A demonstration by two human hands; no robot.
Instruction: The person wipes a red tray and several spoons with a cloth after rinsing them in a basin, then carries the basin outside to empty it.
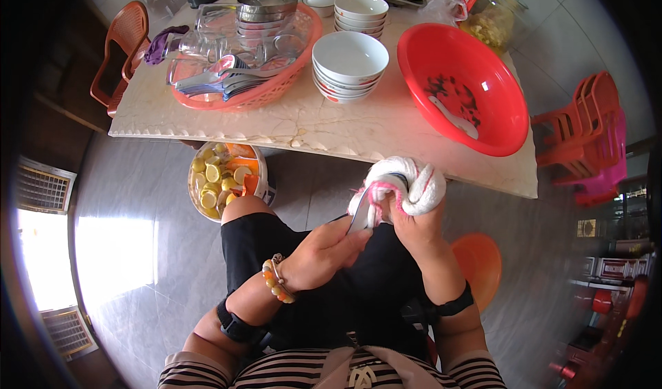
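Between finger and thumb, my left hand [328,252] grips the handle of a ceramic soup spoon [360,218] with a blue rim. A white cloth [426,187] with pink edging is bunched in my right hand [419,229] and wraps the spoon's bowl, which is mostly hidden. Both hands are over my lap, just short of the table's near edge. Another white spoon [455,120] lies in a red plastic basin [496,94] on the table's right. At the left, a pink plastic basket [258,99] holds stacked spoons [222,84], glass mugs and metal bowls.
Stacked white bowls [349,61] stand mid-table [289,125], with more behind. A glass jar [489,24] is at the back right. Below the table's edge, a bucket [264,182] holds cut lemons. An orange stool [478,270] is beside my right arm; stacked chairs [584,125] stand farther right.
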